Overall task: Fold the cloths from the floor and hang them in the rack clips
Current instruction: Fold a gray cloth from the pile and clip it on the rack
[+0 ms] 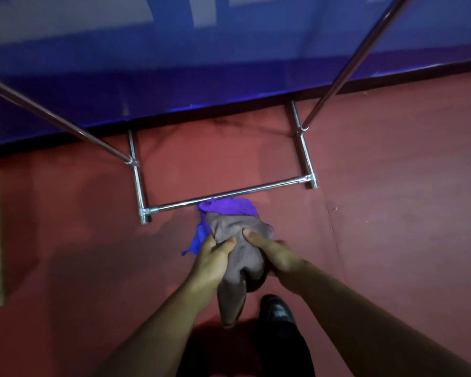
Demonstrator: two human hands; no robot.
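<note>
Two hands hold one grey cloth (237,240): left hand (215,257) grips it; right hand (272,254) grips it; one purple cloth (226,206) lies on the floor (378,200); one metal rack (229,193).

One head-worn view, you look steeply down and forward from standing height, the rack's base frame (229,193) lying on the floor ahead of you mid-picture, your forearms close below it, blue wall panel (229,63) beyond it.

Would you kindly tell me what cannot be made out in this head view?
- Rack top and clips: cut off by the upper frame edge.
- Purple cloth and blue cloth: partly hidden behind the grey cloth gripped by both hands.
- Shoe: partly hidden by the right forearm.
</note>
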